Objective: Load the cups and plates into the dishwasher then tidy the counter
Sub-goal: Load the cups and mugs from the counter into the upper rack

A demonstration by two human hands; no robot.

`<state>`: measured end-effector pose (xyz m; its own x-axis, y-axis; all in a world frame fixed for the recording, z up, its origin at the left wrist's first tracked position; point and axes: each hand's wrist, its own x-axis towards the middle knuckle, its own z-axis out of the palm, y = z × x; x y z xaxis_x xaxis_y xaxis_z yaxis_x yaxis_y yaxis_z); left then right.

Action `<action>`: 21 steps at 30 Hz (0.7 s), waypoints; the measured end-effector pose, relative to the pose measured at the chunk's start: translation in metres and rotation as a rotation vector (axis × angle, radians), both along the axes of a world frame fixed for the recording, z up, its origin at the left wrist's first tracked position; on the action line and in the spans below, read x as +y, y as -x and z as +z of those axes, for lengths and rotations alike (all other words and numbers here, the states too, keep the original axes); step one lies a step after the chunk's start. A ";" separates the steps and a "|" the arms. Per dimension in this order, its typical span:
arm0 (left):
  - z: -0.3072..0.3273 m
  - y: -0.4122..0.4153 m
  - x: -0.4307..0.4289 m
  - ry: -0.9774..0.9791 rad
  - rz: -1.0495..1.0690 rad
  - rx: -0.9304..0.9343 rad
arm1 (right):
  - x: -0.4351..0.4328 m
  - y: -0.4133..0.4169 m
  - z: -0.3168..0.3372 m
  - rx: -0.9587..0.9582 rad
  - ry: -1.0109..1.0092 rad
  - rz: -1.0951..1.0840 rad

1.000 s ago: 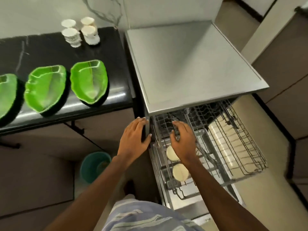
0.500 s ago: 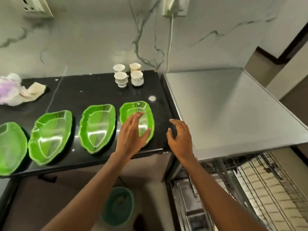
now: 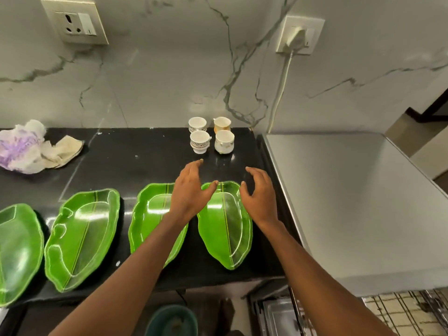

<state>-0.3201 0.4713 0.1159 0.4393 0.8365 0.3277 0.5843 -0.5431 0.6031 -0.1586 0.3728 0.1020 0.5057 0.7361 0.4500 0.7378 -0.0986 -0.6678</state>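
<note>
Several small white cups stand in a cluster at the back of the black counter. Several green leaf-shaped plates lie in a row along the counter's front; the rightmost plate is under my hands. My left hand hovers over the gap between two plates, fingers relaxed and reaching toward the cups, holding nothing. My right hand hovers over the right plate's far edge, fingers loosely spread, empty. The dishwasher stands to the right, its pulled-out rack showing at the bottom right.
A crumpled cloth and tissue lie at the counter's back left. A plugged-in cable runs down the marble wall behind the dishwasher. A teal bucket sits on the floor below the counter edge.
Both hands left the dishwasher rack, rose to the counter and moved forward over the green plates toward the cups. The view lifted from the rack to the counter and wall.
</note>
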 end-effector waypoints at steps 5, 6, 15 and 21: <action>-0.006 -0.021 0.052 0.113 0.074 -0.030 | 0.060 -0.028 -0.006 0.035 0.041 0.013; -0.006 -0.026 0.061 0.136 0.091 -0.039 | 0.072 -0.034 -0.007 0.051 0.051 0.018; -0.025 -0.075 0.139 0.320 0.187 -0.080 | 0.163 -0.076 -0.022 0.248 0.159 0.039; -0.024 -0.092 0.165 0.384 0.259 -0.205 | 0.195 -0.081 -0.025 0.350 0.142 0.119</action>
<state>-0.2279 0.6362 0.0921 0.1599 0.9866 0.0328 0.5195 -0.1123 0.8471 -0.0775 0.5676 0.0771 0.5178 0.8414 0.1548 0.4801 -0.1360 -0.8666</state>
